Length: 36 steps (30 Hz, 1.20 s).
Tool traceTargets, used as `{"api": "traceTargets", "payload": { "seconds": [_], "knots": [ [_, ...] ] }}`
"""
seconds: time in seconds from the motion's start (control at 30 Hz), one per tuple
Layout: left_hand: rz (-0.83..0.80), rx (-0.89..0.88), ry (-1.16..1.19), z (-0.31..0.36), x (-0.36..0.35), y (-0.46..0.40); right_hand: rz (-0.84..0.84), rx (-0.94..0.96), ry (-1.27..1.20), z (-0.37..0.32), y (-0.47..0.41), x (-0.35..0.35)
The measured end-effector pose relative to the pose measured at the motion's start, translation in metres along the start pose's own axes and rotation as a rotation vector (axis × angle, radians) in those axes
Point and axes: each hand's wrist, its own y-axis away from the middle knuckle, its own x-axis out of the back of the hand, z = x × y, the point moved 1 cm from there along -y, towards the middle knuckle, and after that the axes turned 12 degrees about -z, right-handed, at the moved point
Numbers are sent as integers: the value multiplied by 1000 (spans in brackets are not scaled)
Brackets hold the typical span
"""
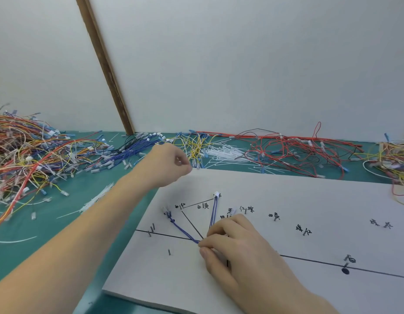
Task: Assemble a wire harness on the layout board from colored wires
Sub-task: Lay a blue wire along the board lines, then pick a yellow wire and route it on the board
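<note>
The right hand (228, 248) rests on the layout board (287, 200), fingers curled and pinching the blue wires (185, 233) where the drawn branch lines meet the main line. From this pinch one blue pair runs up to a white connector (217, 194) seated at a pin, and another runs up and left to a second connector (166, 210). The left hand (174, 164) is raised over the board's far edge, loosely fisted toward the yellow wires (196, 143); motion blur hides whether it holds anything. Behind lie a pile of white cable ties (226, 152), red wires (298, 152) and a mixed wire heap (26, 155) on the green worktop (60, 223).

The step in hand appears to be holding the laid blue pairs at the junction while the next colour is fetched. Done well, the pinch keeps both pairs flat along their drawn lines — without dragging the connectors off their pins — and the left hand draws out a single wire, checked against the handwritten colour label (203, 206) beside its pin before routing.
</note>
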Motion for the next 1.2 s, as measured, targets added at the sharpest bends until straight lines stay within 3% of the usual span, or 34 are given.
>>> {"api": "traceTargets", "payload": {
  "seconds": [0.27, 0.47, 0.63, 0.7, 0.8, 0.83, 0.93, 1.0, 1.07, 1.13, 1.2],
  "knots": [
    [150, 129, -8, 16, -40, -56, 117, -18, -54, 7, 0, 3],
    [139, 156, 32, 12, -33, -63, 107, -17, -97, 5, -1, 1],
    [396, 134, 409, 17, 6, -63, 123, -31, -168, 5, -1, 0],
    [464, 174, 680, 20, 24, -68, 130, -41, -190, 6, -1, 0],
    [402, 166, 1185, 24, 42, -72, 131, -56, -225, 8, -2, 0],
    [388, 133, 1234, 25, 46, -72, 137, -57, -234, 9, -2, 0],
    [463, 7, 1130, 35, 65, -76, 144, -56, -240, 10, -3, -2],
    [518, -70, 1187, 43, 78, -78, 147, -57, -241, 10, -3, -1],
    [478, -72, 1189, 50, 84, -80, 145, -59, -234, 11, -4, -1],
    [341, 4, 1011, 50, 80, -80, 133, -57, -234, 10, -3, 0],
    [317, 29, 962, 50, 72, -81, 128, -68, -229, 10, -3, 1]
  ]
}}
